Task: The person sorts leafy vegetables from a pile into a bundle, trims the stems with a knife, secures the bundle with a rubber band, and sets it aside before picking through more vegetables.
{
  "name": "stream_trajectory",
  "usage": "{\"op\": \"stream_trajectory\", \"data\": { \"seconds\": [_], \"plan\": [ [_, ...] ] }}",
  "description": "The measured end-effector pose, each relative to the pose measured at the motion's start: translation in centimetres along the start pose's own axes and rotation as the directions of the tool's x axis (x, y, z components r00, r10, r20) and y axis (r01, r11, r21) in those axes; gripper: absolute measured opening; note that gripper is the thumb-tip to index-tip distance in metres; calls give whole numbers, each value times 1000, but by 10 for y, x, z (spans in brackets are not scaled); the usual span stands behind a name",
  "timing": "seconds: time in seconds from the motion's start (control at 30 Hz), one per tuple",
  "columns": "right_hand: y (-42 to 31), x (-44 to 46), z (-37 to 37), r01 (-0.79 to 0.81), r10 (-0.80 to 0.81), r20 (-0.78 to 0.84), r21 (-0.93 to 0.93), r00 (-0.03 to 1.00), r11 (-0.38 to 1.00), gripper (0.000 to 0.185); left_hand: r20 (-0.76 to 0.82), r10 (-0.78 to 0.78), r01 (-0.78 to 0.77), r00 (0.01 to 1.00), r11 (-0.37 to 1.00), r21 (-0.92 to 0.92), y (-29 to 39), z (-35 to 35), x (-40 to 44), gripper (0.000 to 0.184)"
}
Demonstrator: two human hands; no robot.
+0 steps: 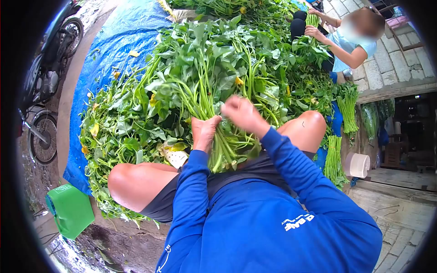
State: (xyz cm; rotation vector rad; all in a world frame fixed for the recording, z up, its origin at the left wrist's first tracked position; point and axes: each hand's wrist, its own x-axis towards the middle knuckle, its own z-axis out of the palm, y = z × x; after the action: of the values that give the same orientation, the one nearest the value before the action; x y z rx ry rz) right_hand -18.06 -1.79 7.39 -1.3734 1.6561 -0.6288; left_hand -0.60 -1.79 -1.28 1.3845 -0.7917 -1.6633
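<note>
My left hand [205, 131] is wrapped around a thick bunch of water spinach [200, 96], its leafy tops pointing away from me and its cut stem ends between my thighs. Just right of those stems, my right hand [242, 113] is raised with its fingers curled in. Motion smears it a little, and whatever its fingers may hold is hidden. A large heap of loose water spinach [123, 132], with some yellowed leaves, spreads around and beyond my bent knees.
A blue tarp [123, 32] lies under the heap. Across it, a person [353, 45] holds another bunch. Tied bundles [334, 157] stand at right beside a tape-like roll [357, 164]. A green container [69, 210] is at lower left, and a motorcycle [48, 82] stands at far left.
</note>
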Motion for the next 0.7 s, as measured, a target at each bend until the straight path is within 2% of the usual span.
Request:
{"op": "stream_trajectory", "data": {
  "seconds": [0.03,0.07,0.1,0.17,0.2,0.23,0.27,0.3,0.33,0.37,0.4,0.43,0.47,0.5,0.53,0.57,0.63,0.67,0.7],
  "plan": [
    [-12,19,-3,74,-35,-167,231,985,970,40,-19,43,-42,999,999,31,13,0,-8,57],
    [-26,41,-9,100,-33,-273,236,962,967,41,-33,26,-22,999,992,124,38,2,-20,64],
    [-38,68,-13,131,-32,-377,238,926,963,42,19,61,-63,998,990,126,45,1,-24,65],
    [-37,122,-5,207,6,-431,446,902,871,30,122,130,-145,984,981,125,55,-5,-32,66],
    [-38,139,3,161,91,-362,609,928,777,27,211,155,-161,965,987,10,63,-4,-39,59],
    [-36,152,10,104,165,-276,748,947,655,26,226,124,-131,966,991,19,75,-3,-43,54],
    [-30,162,12,90,72,-201,694,977,714,29,236,84,-92,968,995,27,89,-4,-44,50],
    [-1,198,6,243,-232,-95,586,968,773,26,242,32,-42,970,998,37,96,-7,-44,46],
    [-23,176,-8,65,-130,36,714,991,697,23,241,1,-23,970,996,89,97,-19,-36,35],
    [-50,150,-23,-121,-23,166,800,986,588,21,192,12,-21,981,999,46,96,-26,-31,32],
    [-40,148,-47,26,-226,145,788,963,615,25,161,25,-26,987,1000,3,96,-35,-25,31],
    [-66,118,-63,210,-252,-18,611,967,763,27,126,52,-46,991,998,-44,100,-43,-20,31],
    [-82,99,-78,279,-285,-44,394,958,876,27,98,60,-53,993,996,-76,106,-47,-20,31],
    [-92,83,-88,331,-324,-68,150,944,932,28,76,73,-64,994,992,-107,116,-50,-21,31],
    [-98,60,-93,333,-348,58,187,936,924,26,72,54,-46,996,993,-109,126,-54,-22,31],
    [-100,35,-91,331,-372,181,222,910,917,25,49,102,-94,994,984,-149,130,-55,-18,30],
    [-100,-18,-73,552,-564,234,122,792,825,24,6,134,-129,991,961,-245,144,-50,-19,28],
    [-91,-34,-58,715,-688,243,-30,683,699,27,21,105,-102,994,989,-106,154,-58,-20,28],
    [-80,-47,-43,833,-786,275,-178,554,524,30,4,131,-128,991,980,-155,156,-55,-21,27]
  ]
}}
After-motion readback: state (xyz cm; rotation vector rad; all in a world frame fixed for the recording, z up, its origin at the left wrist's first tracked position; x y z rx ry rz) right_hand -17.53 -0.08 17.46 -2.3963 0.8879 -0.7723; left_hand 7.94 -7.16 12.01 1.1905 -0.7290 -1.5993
